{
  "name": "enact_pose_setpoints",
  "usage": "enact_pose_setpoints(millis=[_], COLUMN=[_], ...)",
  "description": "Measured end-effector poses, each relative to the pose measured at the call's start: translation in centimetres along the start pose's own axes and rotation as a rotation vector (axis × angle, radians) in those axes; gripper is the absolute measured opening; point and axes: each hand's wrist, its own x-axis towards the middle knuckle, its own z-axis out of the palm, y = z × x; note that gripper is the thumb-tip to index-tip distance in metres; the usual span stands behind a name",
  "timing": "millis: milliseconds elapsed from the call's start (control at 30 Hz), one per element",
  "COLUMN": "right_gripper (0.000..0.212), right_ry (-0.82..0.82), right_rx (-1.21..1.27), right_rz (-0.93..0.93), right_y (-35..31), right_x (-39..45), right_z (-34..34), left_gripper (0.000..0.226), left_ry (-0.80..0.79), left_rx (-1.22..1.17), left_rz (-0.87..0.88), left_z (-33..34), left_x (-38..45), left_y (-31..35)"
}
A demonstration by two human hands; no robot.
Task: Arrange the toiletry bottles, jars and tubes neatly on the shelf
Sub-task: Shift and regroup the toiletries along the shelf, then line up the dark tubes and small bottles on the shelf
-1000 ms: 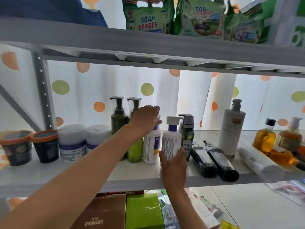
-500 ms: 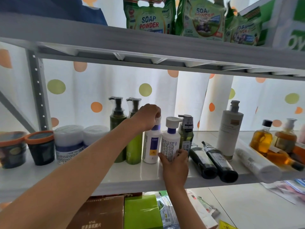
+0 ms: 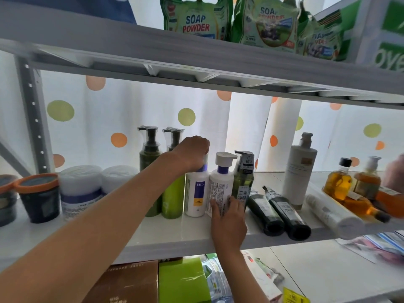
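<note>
On the white shelf (image 3: 166, 232) stand two white pump bottles with purple collars. My left hand (image 3: 192, 153) is closed over the pump top of the left white bottle (image 3: 196, 193). My right hand (image 3: 228, 219) grips the base of the right white bottle (image 3: 220, 186), whose label faces sideways. Left of them stand a dark green pump bottle (image 3: 149, 158) and a light green pump bottle (image 3: 173, 193). An olive pump bottle (image 3: 243, 178) stands just right of my right hand. Two black bottles (image 3: 282, 213) lie flat beside it.
Orange-rimmed dark jars (image 3: 39, 193) and white tubs (image 3: 80, 186) sit at the left. A tall white pump bottle (image 3: 299, 171), a lying white tube (image 3: 332, 213) and amber bottles (image 3: 338, 180) fill the right. Soap powder bags (image 3: 196, 18) sit above; boxes (image 3: 181, 281) sit below.
My left hand has curled down onto the left white bottle's pump. The two white bottles have come closer together, and my right hand has stayed on the right one's base.
</note>
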Motion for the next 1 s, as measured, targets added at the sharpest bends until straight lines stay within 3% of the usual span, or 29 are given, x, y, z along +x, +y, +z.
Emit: enact_pose_setpoints(millis=[133, 333, 500, 633, 700, 833, 933, 1000], right_gripper=[0.051, 0.024, 0.022, 0.013, 0.012, 0.012, 0.017, 0.027], right_ry=[-0.032, -0.053, -0.123, -0.186, -0.147, -0.001, 0.025, -0.058], right_rx=[-0.059, -0.127, -0.110, 0.048, 0.053, -0.031, -0.228, -0.414], right_rz=[0.023, 0.023, 0.066, 0.080, -0.011, -0.170, -0.112, -0.043], right_y=[-0.1, -0.6, -0.9, -0.3, 0.1, 0.3, 0.8, 1.6], right_x=[0.2, -0.1, 0.0, 0.2, 0.5, 2.2, 4.3, 5.9], right_z=[0.0, -0.3, -0.9, -2.1, -3.2, -6.4, -9.0, -10.2], left_gripper=[0.012, 0.019, 0.009, 0.031, 0.034, 0.032, 0.033, 0.037], left_ry=[0.029, 0.059, 0.104, 0.214, 0.255, 0.257, 0.216, 0.170], left_rx=[0.008, -0.021, -0.087, -0.081, -0.150, -0.253, -0.250, -0.192], left_rz=[0.022, 0.026, 0.010, 0.056, 0.112, 0.263, 0.315, 0.308], left_z=[0.3, 0.9, 1.3, 1.3, 0.9, 0.7, 1.2, 1.6], left_x=[-0.2, -0.8, -1.3, -1.2, -1.0, -0.3, 0.8, 1.9], left_y=[0.0, -0.1, -0.4, 0.6, 1.4, 3.8, 5.6, 6.7])
